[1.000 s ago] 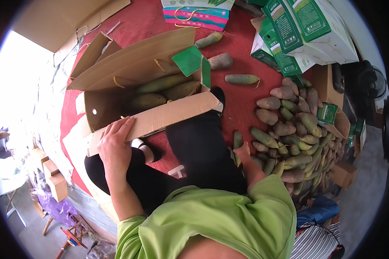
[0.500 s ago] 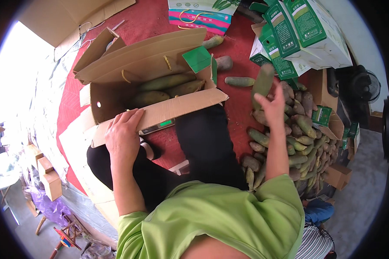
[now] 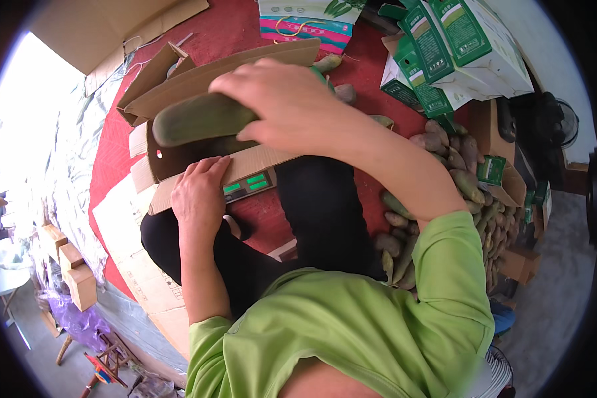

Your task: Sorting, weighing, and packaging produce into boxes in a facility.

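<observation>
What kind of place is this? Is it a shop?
More likely a small produce packing spot on the floor. The right hand carries a long green vegetable over an open cardboard box, beside a heaped pile of vegetables and printed cartons.

green cartons (image 3: pixel 444 40), perhaps a fan (image 3: pixel 565 123)

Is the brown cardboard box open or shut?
Open: the brown cardboard box has its flaps spread, and the right hand holds a long green vegetable above it.
</observation>
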`<action>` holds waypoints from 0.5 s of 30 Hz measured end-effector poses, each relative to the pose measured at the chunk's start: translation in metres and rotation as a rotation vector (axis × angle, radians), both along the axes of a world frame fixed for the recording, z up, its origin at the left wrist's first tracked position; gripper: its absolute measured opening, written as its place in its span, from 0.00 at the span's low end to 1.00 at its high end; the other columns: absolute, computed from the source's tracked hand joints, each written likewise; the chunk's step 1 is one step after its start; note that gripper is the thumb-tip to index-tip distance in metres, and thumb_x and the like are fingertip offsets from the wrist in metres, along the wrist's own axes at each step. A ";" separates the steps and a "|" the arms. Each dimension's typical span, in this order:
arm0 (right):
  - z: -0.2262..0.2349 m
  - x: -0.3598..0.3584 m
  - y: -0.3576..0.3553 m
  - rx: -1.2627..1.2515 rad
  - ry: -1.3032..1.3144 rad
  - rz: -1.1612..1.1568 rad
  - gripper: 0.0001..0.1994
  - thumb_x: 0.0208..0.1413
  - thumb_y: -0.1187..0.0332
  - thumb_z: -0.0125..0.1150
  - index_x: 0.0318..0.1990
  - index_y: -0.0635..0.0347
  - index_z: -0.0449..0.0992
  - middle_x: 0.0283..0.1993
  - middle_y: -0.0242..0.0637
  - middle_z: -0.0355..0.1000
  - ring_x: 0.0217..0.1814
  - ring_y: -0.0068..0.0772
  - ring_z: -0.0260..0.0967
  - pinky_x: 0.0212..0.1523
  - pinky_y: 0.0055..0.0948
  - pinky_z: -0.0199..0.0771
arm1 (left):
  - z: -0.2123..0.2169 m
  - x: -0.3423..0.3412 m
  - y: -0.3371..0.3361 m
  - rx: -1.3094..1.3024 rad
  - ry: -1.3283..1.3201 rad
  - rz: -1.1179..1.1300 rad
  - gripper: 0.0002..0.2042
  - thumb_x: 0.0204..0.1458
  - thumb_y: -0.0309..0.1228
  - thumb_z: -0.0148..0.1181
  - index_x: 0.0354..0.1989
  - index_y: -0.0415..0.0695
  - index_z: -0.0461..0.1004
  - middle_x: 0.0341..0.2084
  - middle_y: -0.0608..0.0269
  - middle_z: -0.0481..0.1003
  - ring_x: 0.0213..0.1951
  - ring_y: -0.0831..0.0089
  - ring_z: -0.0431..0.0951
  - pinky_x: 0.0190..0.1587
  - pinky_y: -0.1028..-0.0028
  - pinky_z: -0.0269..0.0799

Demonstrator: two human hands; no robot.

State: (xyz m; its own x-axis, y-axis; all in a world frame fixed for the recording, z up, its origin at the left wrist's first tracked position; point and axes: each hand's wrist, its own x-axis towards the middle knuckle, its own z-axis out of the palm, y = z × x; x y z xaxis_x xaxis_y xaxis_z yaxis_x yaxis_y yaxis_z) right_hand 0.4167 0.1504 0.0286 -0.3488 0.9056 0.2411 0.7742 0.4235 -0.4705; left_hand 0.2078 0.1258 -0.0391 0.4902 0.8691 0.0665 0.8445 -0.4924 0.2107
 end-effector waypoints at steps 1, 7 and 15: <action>-0.004 -0.007 0.007 -0.037 -0.059 0.013 0.26 0.41 0.69 0.68 0.52 0.55 0.70 0.47 0.38 0.72 0.52 0.45 0.67 0.51 0.41 0.69 | 0.000 0.003 0.002 -0.006 0.002 -0.005 0.16 0.48 0.24 0.50 0.44 0.51 0.78 0.41 0.70 0.77 0.45 0.68 0.76 0.48 0.68 0.70; -0.033 -0.027 0.036 0.055 -0.015 -0.090 0.24 0.44 0.68 0.67 0.52 0.55 0.71 0.46 0.40 0.73 0.51 0.43 0.69 0.49 0.39 0.71 | -0.002 0.005 0.004 -0.028 0.024 -0.011 0.16 0.49 0.24 0.49 0.45 0.51 0.77 0.42 0.69 0.77 0.45 0.66 0.75 0.48 0.67 0.70; -0.058 0.109 -0.044 -0.019 0.516 -0.419 0.17 0.50 0.67 0.64 0.49 0.58 0.75 0.41 0.37 0.76 0.43 0.28 0.73 0.43 0.27 0.73 | -0.004 0.005 0.005 -0.037 -0.011 -0.027 0.22 0.43 0.16 0.51 0.47 0.53 0.77 0.43 0.69 0.76 0.47 0.64 0.75 0.47 0.65 0.71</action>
